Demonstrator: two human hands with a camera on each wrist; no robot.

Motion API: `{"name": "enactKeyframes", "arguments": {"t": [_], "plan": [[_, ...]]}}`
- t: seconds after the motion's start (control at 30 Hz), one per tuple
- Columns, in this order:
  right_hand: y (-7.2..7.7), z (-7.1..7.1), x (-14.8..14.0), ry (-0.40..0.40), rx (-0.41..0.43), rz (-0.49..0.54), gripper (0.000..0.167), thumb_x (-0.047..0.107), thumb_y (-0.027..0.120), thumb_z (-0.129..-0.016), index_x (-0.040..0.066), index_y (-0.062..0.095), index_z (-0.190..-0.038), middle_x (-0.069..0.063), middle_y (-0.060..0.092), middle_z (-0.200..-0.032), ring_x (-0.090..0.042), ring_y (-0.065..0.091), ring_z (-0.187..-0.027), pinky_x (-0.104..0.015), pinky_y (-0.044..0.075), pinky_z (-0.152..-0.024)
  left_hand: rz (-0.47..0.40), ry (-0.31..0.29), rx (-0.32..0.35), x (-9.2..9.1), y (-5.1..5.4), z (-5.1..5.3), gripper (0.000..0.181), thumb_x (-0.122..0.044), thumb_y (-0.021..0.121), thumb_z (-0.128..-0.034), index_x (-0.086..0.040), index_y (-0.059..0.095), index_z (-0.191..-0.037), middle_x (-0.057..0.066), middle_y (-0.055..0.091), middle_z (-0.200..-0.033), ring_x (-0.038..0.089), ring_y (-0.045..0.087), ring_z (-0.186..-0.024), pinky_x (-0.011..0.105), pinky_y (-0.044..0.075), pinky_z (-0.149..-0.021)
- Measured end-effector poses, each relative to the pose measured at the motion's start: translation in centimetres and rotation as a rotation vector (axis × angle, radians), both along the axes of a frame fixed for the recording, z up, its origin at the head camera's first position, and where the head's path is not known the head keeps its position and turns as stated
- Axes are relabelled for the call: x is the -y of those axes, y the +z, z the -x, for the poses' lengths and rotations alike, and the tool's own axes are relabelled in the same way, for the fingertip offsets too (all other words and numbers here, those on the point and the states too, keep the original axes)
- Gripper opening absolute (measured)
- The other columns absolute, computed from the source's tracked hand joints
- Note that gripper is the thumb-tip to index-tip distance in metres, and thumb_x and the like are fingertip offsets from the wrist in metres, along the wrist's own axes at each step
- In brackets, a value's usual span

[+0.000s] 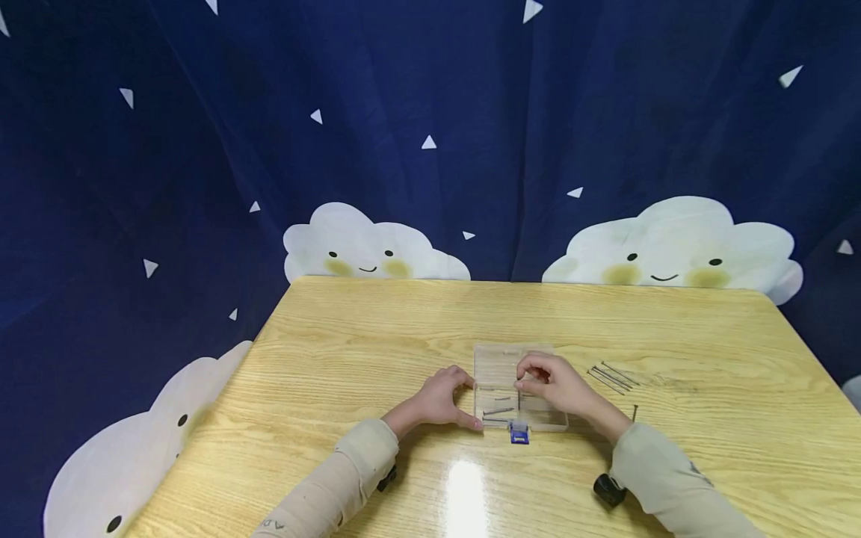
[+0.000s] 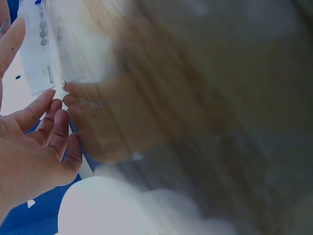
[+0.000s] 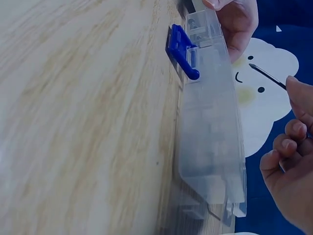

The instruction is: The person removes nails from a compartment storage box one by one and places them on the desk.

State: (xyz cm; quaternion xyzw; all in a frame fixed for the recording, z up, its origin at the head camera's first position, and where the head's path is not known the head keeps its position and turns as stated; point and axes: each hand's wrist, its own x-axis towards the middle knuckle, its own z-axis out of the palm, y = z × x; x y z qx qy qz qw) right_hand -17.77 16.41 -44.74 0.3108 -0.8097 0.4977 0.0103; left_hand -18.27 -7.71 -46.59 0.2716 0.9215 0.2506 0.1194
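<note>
A clear plastic box [image 1: 545,427] with its lid raised at the back lies on the table and has a blue latch [image 1: 519,433] at its front. Several nails [image 1: 498,411] lie inside its left part. My left hand [image 1: 440,398] rests against the left side of the box, thumb at the front corner and fingers spread along the edge. Over the box, my right hand [image 1: 553,379] pinches a nail [image 3: 268,77] between thumb and fingertips, its point downward. In the left wrist view the fingers of the left hand [image 2: 46,134] look loosely bent.
Right of the box, several loose nails [image 1: 610,377] lie side by side on the wooden table [image 1: 377,321]. Another nail [image 1: 635,412] lies near the right sleeve. Behind the table hangs a dark blue curtain [image 1: 430,90] with clouds and triangles.
</note>
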Motion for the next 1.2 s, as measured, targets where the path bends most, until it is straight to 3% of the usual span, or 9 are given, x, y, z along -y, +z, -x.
{"name": "enactKeyframes", "arguments": {"t": [0.17, 0.63, 0.8, 1.0, 1.2], "plan": [[1.7, -1.3, 0.0, -0.026, 0.006, 0.008, 0.009, -0.007, 0.065, -0.077, -0.001, 0.058, -0.077, -0.004, 0.041, -0.063, -0.007, 0.035, -0.056, -0.022, 0.032, -0.05, 0.005, -0.006, 0.003, 0.1, 0.1, -0.1, 0.065, -0.042, 0.08, -0.0643, -0.009, 0.058, -0.115, 0.003, 0.051, -0.115, 0.021, 0.046, -0.104, 0.037, 0.036, -0.083], [1.7, -2.4, -1.4, -0.082, 0.049, 0.014, 0.01, -0.008, 0.065, -0.078, 0.001, 0.061, -0.076, 0.001, 0.04, -0.063, -0.007, 0.035, -0.055, -0.024, 0.032, -0.049, -0.021, -0.013, 0.023, 0.2, 0.0, 0.0, 0.064, -0.042, 0.08, -0.0646, -0.009, 0.059, -0.115, 0.003, 0.05, -0.116, 0.021, 0.045, -0.105, 0.038, 0.035, -0.085], [0.8, -2.3, -2.5, -0.087, 0.033, 0.01, 0.009, -0.007, 0.065, -0.078, 0.001, 0.061, -0.076, -0.001, 0.04, -0.062, -0.01, 0.034, -0.054, -0.026, 0.031, -0.048, -0.023, -0.012, 0.026, 0.2, 0.0, 0.0, 0.062, -0.041, 0.08, -0.0645, -0.009, 0.059, -0.113, 0.003, 0.05, -0.115, 0.02, 0.045, -0.106, 0.038, 0.035, -0.086], [-1.0, -1.7, -4.2, -0.113, 0.031, -0.005, 0.011, 0.0, 0.067, -0.079, 0.01, 0.062, -0.077, 0.003, 0.04, -0.063, -0.008, 0.035, -0.054, -0.025, 0.031, -0.048, -0.026, -0.013, 0.044, 0.2, 0.1, -0.1, 0.064, -0.042, 0.081, -0.0641, -0.008, 0.058, -0.114, 0.003, 0.05, -0.114, 0.02, 0.045, -0.106, 0.037, 0.035, -0.088], [-0.9, -1.8, -5.6, -0.132, 0.007, -0.006, 0.011, 0.005, 0.068, -0.08, 0.015, 0.064, -0.077, 0.005, 0.043, -0.063, -0.008, 0.036, -0.053, -0.026, 0.032, -0.048, -0.036, -0.006, 0.058, 0.2, 0.2, 0.1, 0.064, -0.041, 0.081, -0.0634, -0.009, 0.057, -0.113, 0.003, 0.05, -0.114, 0.021, 0.044, -0.107, 0.039, 0.034, -0.089]]}}
